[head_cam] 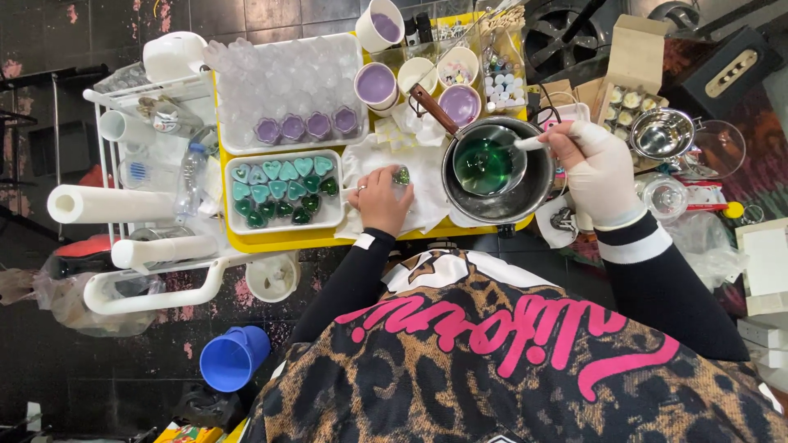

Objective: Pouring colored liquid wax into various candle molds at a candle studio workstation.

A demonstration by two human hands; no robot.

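Head view gives me the scene from above: nearest, my left hand (382, 199) rests on white paper towel (410, 176), fingers closed around a small green-filled mould (401, 175). My gloved right hand (599, 171) has its fingers clamped on a white spoon handle (529, 143) reaching into a small metal pot (490, 160) of green liquid, which sits inside a larger steel pan (525, 193). Left of my hand, a white tray (336, 215) holds teal and green heart shapes. Farther off, purple-filled cups (376, 84) stand on the yellow bench (271, 240).
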